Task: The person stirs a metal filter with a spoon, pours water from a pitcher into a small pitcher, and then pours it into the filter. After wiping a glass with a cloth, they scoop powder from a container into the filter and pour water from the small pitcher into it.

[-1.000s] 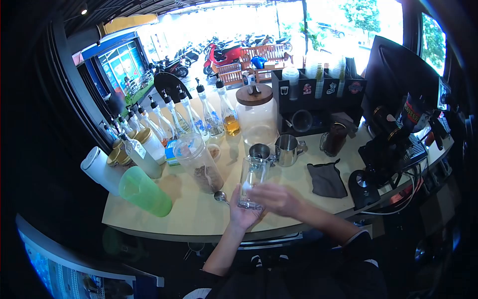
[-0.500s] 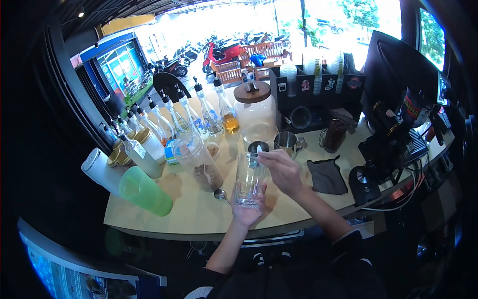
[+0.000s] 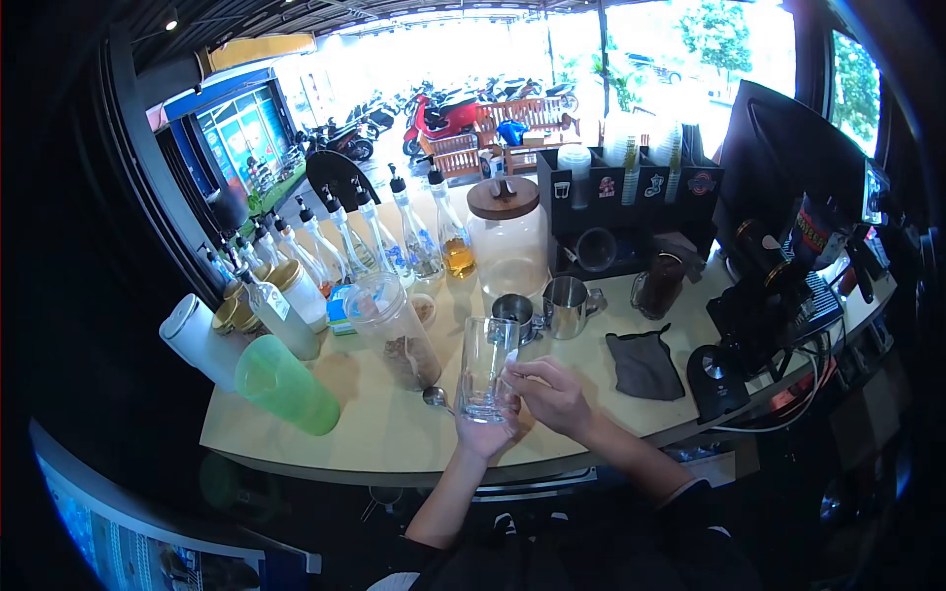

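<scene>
My left hand (image 3: 486, 433) is wrapped round the lower part of a clear empty glass (image 3: 489, 360), held upright above the counter's front. Beside the glass, my right hand (image 3: 554, 394) pinches a small white item (image 3: 510, 359), too small to identify, at the glass's right side. Just behind the glass stand two metal pitchers, a smaller one (image 3: 512, 308) and a larger one (image 3: 566, 307). To the left are a clear container with brown powder (image 3: 409, 360) and a metal spoon (image 3: 435, 396).
A green cup (image 3: 288, 386) and a white container (image 3: 202, 340) stand at the left. Pump bottles (image 3: 419, 246) line the back, beside a wooden-lidded jar (image 3: 507, 241). A dark cloth (image 3: 644, 364) lies right, near a coffee machine (image 3: 769, 295).
My right hand has moved down from the glass's rim to its side, with the white item. The camera view has shifted slightly, and the smaller pitcher shows more fully.
</scene>
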The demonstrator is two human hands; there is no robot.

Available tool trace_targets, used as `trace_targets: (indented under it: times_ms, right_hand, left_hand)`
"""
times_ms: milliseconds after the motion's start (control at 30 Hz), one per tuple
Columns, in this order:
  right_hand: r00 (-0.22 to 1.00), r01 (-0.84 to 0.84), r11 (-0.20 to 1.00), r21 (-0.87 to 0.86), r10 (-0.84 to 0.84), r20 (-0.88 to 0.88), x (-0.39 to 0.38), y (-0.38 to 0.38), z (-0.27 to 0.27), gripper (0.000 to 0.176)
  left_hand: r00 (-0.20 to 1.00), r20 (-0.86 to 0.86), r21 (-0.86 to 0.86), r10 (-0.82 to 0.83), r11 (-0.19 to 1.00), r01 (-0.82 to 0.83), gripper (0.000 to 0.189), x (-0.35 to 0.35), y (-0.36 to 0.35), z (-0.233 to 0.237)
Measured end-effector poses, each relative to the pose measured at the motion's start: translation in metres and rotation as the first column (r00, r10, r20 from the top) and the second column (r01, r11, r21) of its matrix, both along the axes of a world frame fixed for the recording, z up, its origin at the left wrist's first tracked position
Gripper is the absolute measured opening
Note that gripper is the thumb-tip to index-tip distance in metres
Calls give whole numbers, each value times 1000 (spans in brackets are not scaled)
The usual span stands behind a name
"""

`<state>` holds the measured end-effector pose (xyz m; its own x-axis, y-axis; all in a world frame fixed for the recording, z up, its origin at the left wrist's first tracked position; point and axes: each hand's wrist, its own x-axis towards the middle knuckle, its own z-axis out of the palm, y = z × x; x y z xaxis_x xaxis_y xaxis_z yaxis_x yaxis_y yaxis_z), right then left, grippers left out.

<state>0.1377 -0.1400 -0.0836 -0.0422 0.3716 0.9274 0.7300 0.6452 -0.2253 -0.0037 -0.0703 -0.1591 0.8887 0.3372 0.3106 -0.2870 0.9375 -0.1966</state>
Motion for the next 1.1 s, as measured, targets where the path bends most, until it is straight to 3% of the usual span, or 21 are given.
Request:
trace_targets:
  times_ms: [33,100,167,200,233,300,333,400,433,500,633,700,733,767,800,833,900,933,1000,1067,1100]
  right_hand:
    - [999,-12,999,-34,13,35,1,-2,0,24]
    - [996,-19,995,-101,10,-92,9,10,-9,22]
    - [838,-61,995,-79,8,-546,14,26,-4,19]
    - [661,-234,971,-38,131,-739,7,28,-5,15]
    - [661,-232,972,-38,129,-739,7,26,-7,15]
    - [445,-480,862,-164,78,-892,12,26,-12,14]
    - [405,-564,797,-216,38,-914,17,25,-18,16]
    - [311,-637,746,-194,18,-950,22,24,-30,17]
    - [218,-703,692,-164,-9,-976,24,22,-31,18]
    - [171,-756,637,-150,-29,-985,28,13,-30,19]
    - [49,-867,497,-20,45,-998,45,-5,-17,21]
    - [132,-812,582,-42,114,-985,50,-7,11,17]
    - [536,-606,754,-254,152,-830,54,-4,23,14]
    - [844,-302,890,-343,82,-529,58,-4,35,13]
    - [913,-260,856,-448,67,-402,56,-4,48,13]
    - [912,-258,856,-448,63,-405,52,-2,50,13]
    - [998,-33,870,-492,54,28,47,2,53,16]
    - [998,-34,870,-491,56,31,49,2,55,16]
    - [967,92,761,-642,86,241,56,0,58,18]
    - [934,169,696,-697,114,340,56,-2,68,20]
    - [930,198,523,-829,168,328,55,-3,77,22]
  left_hand:
    - [1000,2,1,0,1000,0,64,2,-2,6]
    - [999,-42,-8,-28,1000,28,63,6,-10,22]
    - [997,-68,65,20,998,-15,62,10,-8,21]
    - [994,-90,137,68,989,-55,61,12,-6,20]
    - [994,-90,137,66,989,-53,61,13,-2,11]
    - [960,-140,255,243,946,-202,63,12,11,-13]
    - [960,-142,255,240,946,-199,63,11,12,-15]
    - [802,-329,478,499,820,-314,65,10,15,-19]
    - [802,-330,477,498,821,-313,65,9,18,-21]
    - [557,-382,706,737,622,-338,65,6,23,-23]
    - [648,-247,767,721,554,-323,55,-21,36,-8]
    - [574,-162,895,802,364,-257,57,-25,42,-6]
    - [575,-168,895,801,369,-252,57,-25,40,-2]
    - [607,-154,922,779,335,-196,57,-25,36,5]
    - [641,-141,945,755,295,-141,58,-23,34,10]
    - [643,-145,945,752,298,-135,58,-20,33,11]
    - [696,-181,917,695,376,-137,60,-14,29,11]
    - [695,-179,917,697,375,-140,60,-13,29,10]
    - [695,-280,820,662,541,-185,59,-12,30,8]
    - [690,-294,830,662,534,-159,58,-12,28,5]
    - [683,-308,840,663,527,-133,57,-11,28,4]
